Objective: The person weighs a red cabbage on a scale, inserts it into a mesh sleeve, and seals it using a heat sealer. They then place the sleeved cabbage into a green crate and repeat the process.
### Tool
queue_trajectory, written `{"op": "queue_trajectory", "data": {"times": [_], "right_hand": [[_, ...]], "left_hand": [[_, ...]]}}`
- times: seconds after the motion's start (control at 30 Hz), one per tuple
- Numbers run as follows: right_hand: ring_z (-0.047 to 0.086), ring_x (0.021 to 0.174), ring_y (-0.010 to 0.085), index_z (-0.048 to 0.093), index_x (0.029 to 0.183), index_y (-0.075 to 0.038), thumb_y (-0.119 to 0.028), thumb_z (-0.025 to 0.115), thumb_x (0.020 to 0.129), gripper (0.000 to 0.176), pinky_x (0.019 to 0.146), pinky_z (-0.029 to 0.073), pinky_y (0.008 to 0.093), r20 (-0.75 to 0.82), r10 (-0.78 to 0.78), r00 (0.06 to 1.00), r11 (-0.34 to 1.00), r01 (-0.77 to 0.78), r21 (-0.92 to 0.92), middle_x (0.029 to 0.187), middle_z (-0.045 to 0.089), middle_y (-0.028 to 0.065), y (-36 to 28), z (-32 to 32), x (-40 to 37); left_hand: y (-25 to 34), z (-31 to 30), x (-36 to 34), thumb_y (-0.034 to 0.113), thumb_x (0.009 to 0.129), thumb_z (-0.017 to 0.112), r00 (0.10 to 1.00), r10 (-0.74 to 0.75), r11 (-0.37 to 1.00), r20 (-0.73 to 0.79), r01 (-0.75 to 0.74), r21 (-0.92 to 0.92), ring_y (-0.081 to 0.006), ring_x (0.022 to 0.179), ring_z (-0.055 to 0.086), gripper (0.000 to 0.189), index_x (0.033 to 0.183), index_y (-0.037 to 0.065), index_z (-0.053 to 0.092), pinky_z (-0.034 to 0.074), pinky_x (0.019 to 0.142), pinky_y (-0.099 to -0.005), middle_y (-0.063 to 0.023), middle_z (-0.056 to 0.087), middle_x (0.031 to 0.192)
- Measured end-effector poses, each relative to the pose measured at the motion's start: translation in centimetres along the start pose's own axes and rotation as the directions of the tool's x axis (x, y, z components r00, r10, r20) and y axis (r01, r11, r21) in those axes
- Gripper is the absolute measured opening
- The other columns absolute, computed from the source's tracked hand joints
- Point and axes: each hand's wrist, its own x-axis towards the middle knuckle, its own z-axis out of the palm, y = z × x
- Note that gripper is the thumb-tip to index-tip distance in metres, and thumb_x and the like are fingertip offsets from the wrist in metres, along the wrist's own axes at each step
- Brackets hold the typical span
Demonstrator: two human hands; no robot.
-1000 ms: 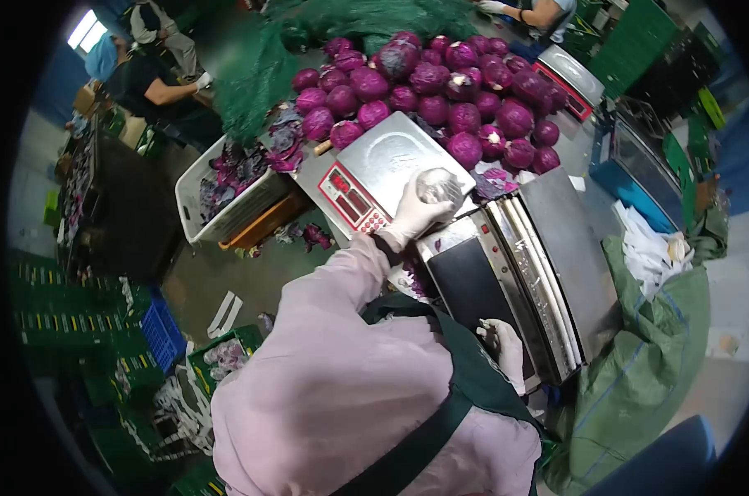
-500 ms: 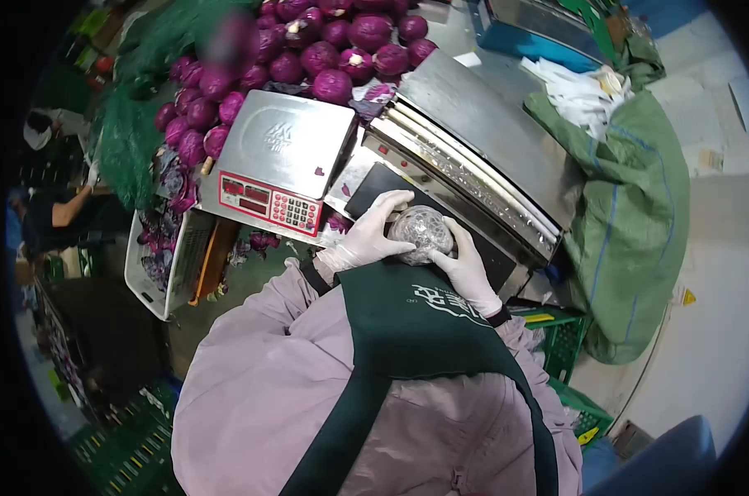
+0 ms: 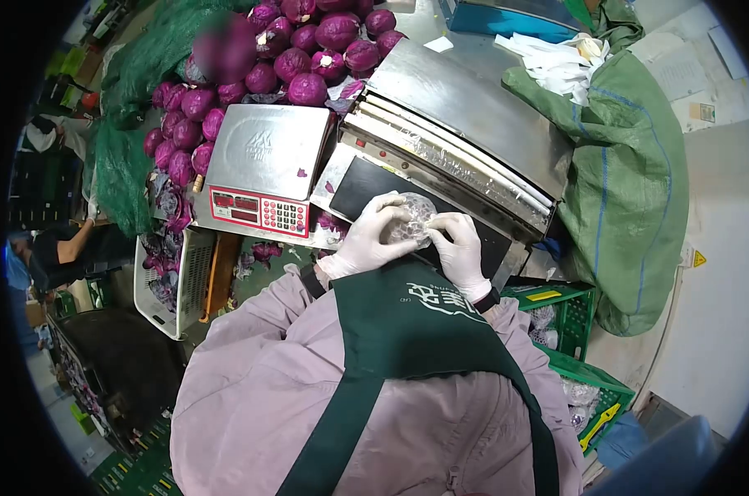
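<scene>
A round, cabbage-sized bundle (image 3: 409,221) in shiny clear plastic film is held close in front of my apron, over the black plate of the wrapping machine (image 3: 440,153). My gloved left hand (image 3: 373,238) curves round its left side, with thumb and fingers closed on it. At its right side, my gloved right hand (image 3: 458,248) has thumb and forefinger pinched together at the film. What lies inside the film is hard to make out. A digital scale (image 3: 267,153) with a red-edged keypad stands to the left, bits of purple leaf on it.
Red cabbages (image 3: 292,64) are heaped behind the scale beside green netting (image 3: 130,124). A white crate (image 3: 194,273) of leaf scraps stands at left. Green crates (image 3: 579,322) with wrapped items sit low at right, below a large green sack (image 3: 639,190). Another person (image 3: 68,248) is at far left.
My right hand has gone from cupping the bundle's side to pinching at its film. The bundle has turned and shifted slightly up and left. The view has shifted a little.
</scene>
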Motion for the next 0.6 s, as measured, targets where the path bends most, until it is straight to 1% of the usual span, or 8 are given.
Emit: {"op": "queue_trajectory", "data": {"times": [0.07, 0.1, 0.2, 0.27, 0.37, 0.43, 0.53, 0.6], "right_hand": [[0.059, 0.089, 0.0261, 0.068, 0.086, -0.007, -0.010, 0.070, 0.080, 0.008, 0.079, 0.047, 0.0353, -0.031, -0.025, 0.999, 0.999, 0.024, -0.022, 0.087, 0.064, 0.0074, -0.2, 0.2, 0.2], [0.058, 0.088, 0.0269, 0.068, 0.086, -0.007, -0.011, 0.070, 0.080, 0.008, 0.078, 0.047, 0.0360, 0.011, 0.000, 1.000, 1.000, 0.001, -0.015, 0.086, 0.064, 0.0075, -0.4, 0.2, 0.1], [0.061, 0.083, 0.0240, 0.067, 0.086, -0.005, -0.011, 0.070, 0.082, 0.008, 0.073, 0.049, 0.0339, 0.064, -0.011, 0.998, 1.000, 0.012, -0.015, 0.082, 0.064, 0.0074, -1.0, 0.3, -0.1], [0.063, 0.079, 0.0146, 0.065, 0.087, -0.002, -0.011, 0.068, 0.086, 0.009, 0.070, 0.049, 0.0281, 0.282, 0.330, 0.901, 0.831, -0.419, 0.366, 0.082, 0.065, 0.0059, -0.9, 0.4, -0.4], [0.058, 0.077, 0.0079, 0.062, 0.090, -0.001, -0.012, 0.064, 0.090, 0.011, 0.069, 0.047, 0.0240, 0.314, 0.334, 0.889, 0.797, -0.444, 0.409, 0.080, 0.063, 0.0027, -0.4, 0.8, -0.5], [0.056, 0.076, 0.0046, 0.061, 0.091, 0.000, -0.012, 0.062, 0.092, 0.012, 0.068, 0.046, 0.0220, 0.330, 0.333, 0.883, 0.780, -0.455, 0.430, 0.079, 0.062, 0.0012, -0.3, 0.8, -0.5], [0.054, 0.074, 0.0047, 0.059, 0.092, -0.001, -0.013, 0.059, 0.094, 0.012, 0.068, 0.045, 0.0214, 0.439, 0.367, 0.820, 0.705, -0.553, 0.444, 0.079, 0.059, -0.0006, -0.4, 0.2, -0.5], [0.049, 0.074, 0.0040, 0.058, 0.092, -0.002, -0.014, 0.059, 0.094, 0.012, 0.068, 0.042, 0.0197, 0.493, 0.327, 0.806, 0.702, -0.556, 0.444, 0.081, 0.055, -0.0037, -1.4, -0.4, -0.6]], "left_hand": [[1.6, 0.3, 0.2, 0.015, 0.072, 0.082, 0.992, 0.127, 0.971, -0.018, -0.121, 0.208, -0.0286, 0.120, 0.051, 0.037, 0.102, 0.005, 0.063, 0.040, 0.103, -0.0399, -0.0150, 0.052, 0.121], [1.9, 0.6, 0.2, 0.015, 0.070, 0.082, 0.983, 0.169, 0.949, -0.067, -0.144, 0.279, -0.0295, 0.112, 0.054, 0.032, 0.094, 0.005, 0.064, 0.042, 0.098, -0.0411, -0.0131, 0.056, 0.112], [1.2, 0.2, -0.4, 0.012, 0.068, 0.081, 0.993, 0.117, 0.913, -0.030, -0.095, 0.396, -0.0292, 0.099, 0.056, 0.026, 0.084, 0.005, 0.063, 0.045, 0.088, -0.0392, -0.0096, 0.058, 0.097], [1.1, 0.3, -0.3, 0.015, 0.071, 0.077, 0.994, 0.096, 0.943, -0.051, -0.075, 0.323, -0.0297, 0.090, 0.053, 0.019, 0.076, 0.007, 0.060, 0.043, 0.079, -0.0430, -0.0074, 0.058, 0.086], [0.9, 0.7, -0.4, 0.013, 0.075, 0.075, 0.988, 0.097, 0.973, -0.121, -0.069, 0.222, -0.0286, 0.084, 0.055, 0.019, 0.076, 0.006, 0.057, 0.045, 0.073, -0.0395, -0.0085, 0.056, 0.078], [1.0, 1.2, -0.4, 0.012, 0.078, 0.071, 0.957, -0.160, 0.979, -0.241, 0.185, 0.084, -0.0285, 0.075, 0.056, 0.019, 0.077, 0.005, 0.053, 0.046, 0.066, -0.0380, -0.0096, 0.053, 0.073], [1.1, 1.7, -0.2, 0.011, 0.082, 0.067, 0.949, -0.192, 0.945, -0.249, 0.248, 0.214, -0.0287, 0.070, 0.056, 0.018, 0.079, 0.005, 0.050, 0.046, 0.062, -0.0383, -0.0102, 0.052, 0.071], [0.6, 2.2, 0.0, 0.008, 0.084, 0.062, 0.959, -0.120, 0.940, -0.255, 0.193, 0.283, -0.0322, 0.070, 0.056, 0.014, 0.080, 0.006, 0.049, 0.046, 0.063, -0.0400, -0.0120, 0.052, 0.073]]}}
